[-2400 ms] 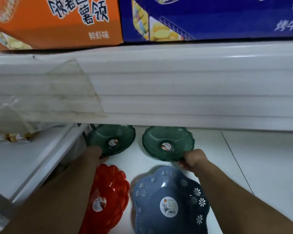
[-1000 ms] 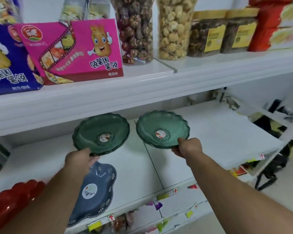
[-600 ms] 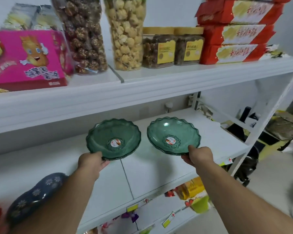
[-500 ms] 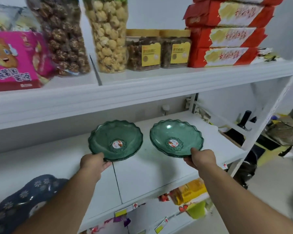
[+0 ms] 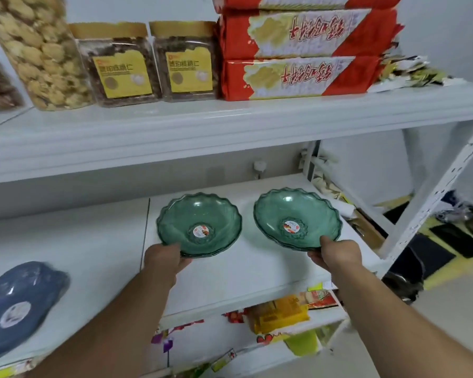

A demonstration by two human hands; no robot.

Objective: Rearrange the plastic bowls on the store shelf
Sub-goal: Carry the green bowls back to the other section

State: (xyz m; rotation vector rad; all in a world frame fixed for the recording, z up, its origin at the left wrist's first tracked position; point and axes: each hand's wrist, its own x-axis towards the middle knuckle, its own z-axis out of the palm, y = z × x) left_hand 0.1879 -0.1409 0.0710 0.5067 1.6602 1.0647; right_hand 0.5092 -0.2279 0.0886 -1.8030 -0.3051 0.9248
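Two translucent green scalloped bowls, each with a round sticker in its middle, are held over the right end of the white shelf (image 5: 230, 276). My left hand (image 5: 163, 257) grips the near rim of the left green bowl (image 5: 200, 214). My right hand (image 5: 336, 253) grips the near rim of the right green bowl (image 5: 298, 211); each seems to be a small nested stack. A blue flower-patterned bowl (image 5: 19, 301) lies on the shelf at the far left. Whether the green bowls touch the shelf I cannot tell.
The upper shelf (image 5: 230, 118) overhangs, carrying snack jars (image 5: 115, 61) and red packets (image 5: 298, 72). A white upright post (image 5: 432, 186) bounds the shelf on the right. Packaged goods (image 5: 281, 315) sit on the shelf below.
Both hands have carried the green bowls rightward along the shelf, away from the blue and red bowls. The red bowl has left the view, and the blue bowl is now at the far left.
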